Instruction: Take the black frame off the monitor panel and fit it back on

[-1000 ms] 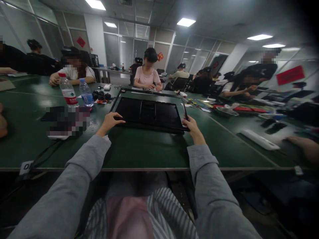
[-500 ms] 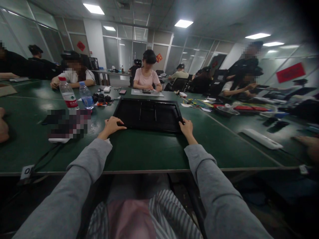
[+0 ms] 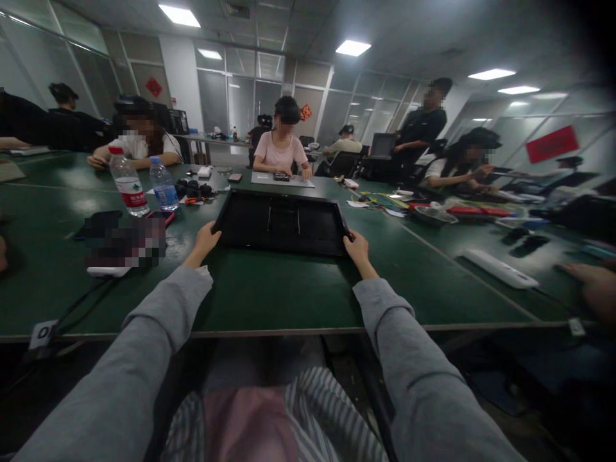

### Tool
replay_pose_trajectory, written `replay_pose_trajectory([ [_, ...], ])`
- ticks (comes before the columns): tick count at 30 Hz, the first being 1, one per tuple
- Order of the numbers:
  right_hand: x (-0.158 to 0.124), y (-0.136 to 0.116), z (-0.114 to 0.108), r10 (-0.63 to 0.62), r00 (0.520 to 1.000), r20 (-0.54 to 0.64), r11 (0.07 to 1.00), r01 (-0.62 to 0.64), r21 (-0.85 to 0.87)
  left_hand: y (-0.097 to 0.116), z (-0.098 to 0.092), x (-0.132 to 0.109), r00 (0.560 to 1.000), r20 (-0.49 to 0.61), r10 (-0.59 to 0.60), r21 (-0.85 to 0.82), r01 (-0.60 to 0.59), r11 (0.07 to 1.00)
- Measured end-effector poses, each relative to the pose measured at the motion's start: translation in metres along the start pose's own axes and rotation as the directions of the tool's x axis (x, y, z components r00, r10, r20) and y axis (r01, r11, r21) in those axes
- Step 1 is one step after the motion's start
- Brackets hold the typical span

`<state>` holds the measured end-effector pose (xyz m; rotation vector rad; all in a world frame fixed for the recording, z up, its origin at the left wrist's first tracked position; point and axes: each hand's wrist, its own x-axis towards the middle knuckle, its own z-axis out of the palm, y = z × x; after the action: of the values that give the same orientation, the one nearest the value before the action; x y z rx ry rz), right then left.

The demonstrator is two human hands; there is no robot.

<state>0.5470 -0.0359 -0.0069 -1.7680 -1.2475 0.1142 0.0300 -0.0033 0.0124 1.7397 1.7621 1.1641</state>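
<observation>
A shallow black rectangular tray (image 3: 235, 218) with a raised rim lies on the green table in front of me. Two thin metal strips run across its middle. My left hand (image 3: 206, 240) is closed on the tray's near left corner, thumb along the edge and fingers hidden behind the side. At the near right corner my right hand (image 3: 357, 249) grips the rim in the same way, its fingers partly hidden on the outer side.
To the left stand a red-capped bottle (image 3: 128, 183) and a blue-capped bottle (image 3: 163, 186), near a pink-edged phone (image 3: 162, 218). A white power strip (image 3: 500, 268) lies on the right. Across the table (image 3: 283, 295) a person in pink (image 3: 280, 151) works at a grey mat.
My left hand has shifted from the tray's front edge to its left corner. My right hand stays on its corner. A standing person at the back right has moved left.
</observation>
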Motion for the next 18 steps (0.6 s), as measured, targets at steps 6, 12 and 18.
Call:
replay_pose_trajectory([
  [6, 0.006, 0.007, 0.000, 0.003, 0.998, 0.070, 0.996, -0.009, 0.084, -0.012, 0.000, 0.006, 0.998, -0.028, -0.054, 0.060, 0.056, 0.997],
  [12, 0.018, 0.020, 0.003, 0.080, 0.991, 0.103, 0.981, -0.097, 0.169, -0.012, -0.001, 0.006, 0.998, -0.047, -0.040, 0.189, 0.048, 0.981],
  [18, 0.019, 0.025, -0.012, 0.085, 0.953, 0.291, 0.966, -0.150, 0.209, -0.015, -0.012, 0.003, 1.000, -0.007, -0.015, 0.318, 0.016, 0.948],
])
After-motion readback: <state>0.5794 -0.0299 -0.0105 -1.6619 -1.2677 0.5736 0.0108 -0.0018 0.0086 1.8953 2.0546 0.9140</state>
